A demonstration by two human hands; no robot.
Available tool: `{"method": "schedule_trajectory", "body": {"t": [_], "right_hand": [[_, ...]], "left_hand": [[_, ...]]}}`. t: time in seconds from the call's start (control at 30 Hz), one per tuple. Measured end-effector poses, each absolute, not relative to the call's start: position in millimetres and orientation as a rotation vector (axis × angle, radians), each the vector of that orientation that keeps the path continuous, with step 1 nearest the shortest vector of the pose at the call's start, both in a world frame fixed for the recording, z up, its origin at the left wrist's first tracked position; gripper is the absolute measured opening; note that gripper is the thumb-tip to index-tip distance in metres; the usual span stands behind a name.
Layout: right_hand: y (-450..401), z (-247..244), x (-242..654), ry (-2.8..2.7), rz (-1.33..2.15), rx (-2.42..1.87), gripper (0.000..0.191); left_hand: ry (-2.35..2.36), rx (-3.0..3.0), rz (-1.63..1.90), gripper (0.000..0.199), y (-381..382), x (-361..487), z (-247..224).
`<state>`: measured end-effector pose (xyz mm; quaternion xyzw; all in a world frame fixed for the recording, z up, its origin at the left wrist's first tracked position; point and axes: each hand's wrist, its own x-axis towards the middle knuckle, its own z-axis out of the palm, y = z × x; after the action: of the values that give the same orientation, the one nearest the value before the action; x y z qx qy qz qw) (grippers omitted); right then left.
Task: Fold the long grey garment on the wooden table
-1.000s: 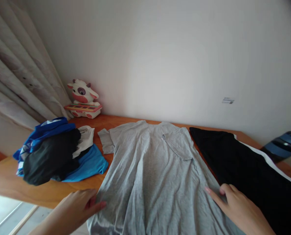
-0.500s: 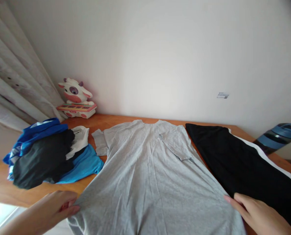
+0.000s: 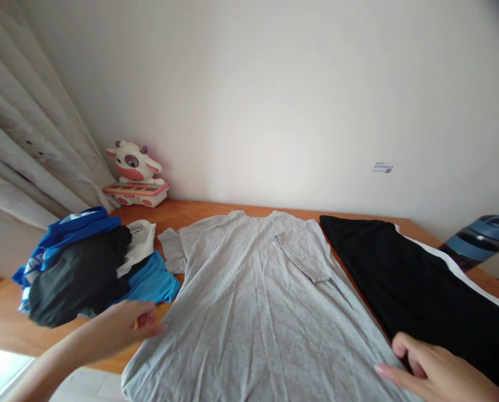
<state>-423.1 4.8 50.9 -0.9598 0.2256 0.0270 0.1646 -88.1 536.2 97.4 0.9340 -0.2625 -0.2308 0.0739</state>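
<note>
A grey T-shirt (image 3: 257,301) lies spread flat on the wooden table (image 3: 6,329), its hem hanging over the near edge; its right sleeve is folded inward. My left hand (image 3: 121,326) hovers at the shirt's left edge, fingers loosely curled, holding nothing. My right hand (image 3: 436,374) rests at the shirt's lower right edge, fingertips on the cloth where it meets a black garment with a white stripe (image 3: 421,290).
A heap of blue, black and white clothes (image 3: 90,265) sits on the table's left. A toy cow with a small keyboard (image 3: 136,173) stands at the back left by the curtain (image 3: 27,145). A blue striped object (image 3: 478,237) is at far right.
The shirt's lower part has been pulled wider and flatter. My left hand lifted off the hem and moved up and right; my right hand slid toward the lower right.
</note>
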Motion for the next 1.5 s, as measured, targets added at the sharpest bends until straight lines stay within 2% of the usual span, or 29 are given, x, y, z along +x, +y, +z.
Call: {"method": "schedule_trajectory", "body": {"t": [0.1, 0.2, 0.33, 0.53, 0.8, 0.97, 1.03, 1.13, 1.2, 1.37, 1.4, 1.43, 1.5], "right_hand": [[35, 79, -364, 0.533, -0.084, -2.760, 0.039], [66, 81, -307, 0.260, -0.275, -2.735, 0.035], [84, 52, -259, 0.017, -0.254, -2.770, 0.054], [79, 20, -223, 0.118, -0.111, -2.899, 0.069], [84, 14, -209, 0.109, -0.250, -2.921, 0.060], [71, 6, -227, 0.140, -0.540, -2.783, 0.048], [54, -1, -235, 0.271, -0.696, -2.697, 0.044], [27, -11, -248, 0.378, -0.758, -2.658, 0.048], [18, -13, -255, 0.388, -0.728, -2.703, 0.053], [35, 12, -262, 0.238, -0.557, -2.876, 0.046], [40, 19, -262, 0.181, -0.520, -2.893, 0.044], [44, 26, -262, 0.137, -0.492, -2.894, 0.042], [47, 38, -256, 0.109, -0.459, -2.842, 0.038]], "left_hand": [[-0.698, 2.921, -0.268, 0.047, 493, -53, 100], [-0.690, 2.998, 0.084, 0.057, 466, -14, 86], [-0.762, 2.975, -0.066, 0.058, 459, 30, 57], [-0.648, 3.023, -0.221, 0.060, 462, 81, 36], [-0.609, 3.026, -0.036, 0.055, 436, 110, 47], [-0.976, 2.756, 0.173, 0.050, 410, 69, 35], [-1.137, 2.609, 0.154, 0.046, 408, 53, 26], [-1.177, 2.573, 0.078, 0.045, 419, 41, 23], [-1.134, 2.646, 0.005, 0.057, 428, 38, 30], [-1.210, 2.741, -0.256, 0.112, 435, 34, 55], [-1.238, 2.710, -0.294, 0.113, 434, 36, 58], [-1.245, 2.669, -0.306, 0.104, 433, 38, 59], [-1.139, 2.630, -0.210, 0.072, 433, 48, 60]]}}
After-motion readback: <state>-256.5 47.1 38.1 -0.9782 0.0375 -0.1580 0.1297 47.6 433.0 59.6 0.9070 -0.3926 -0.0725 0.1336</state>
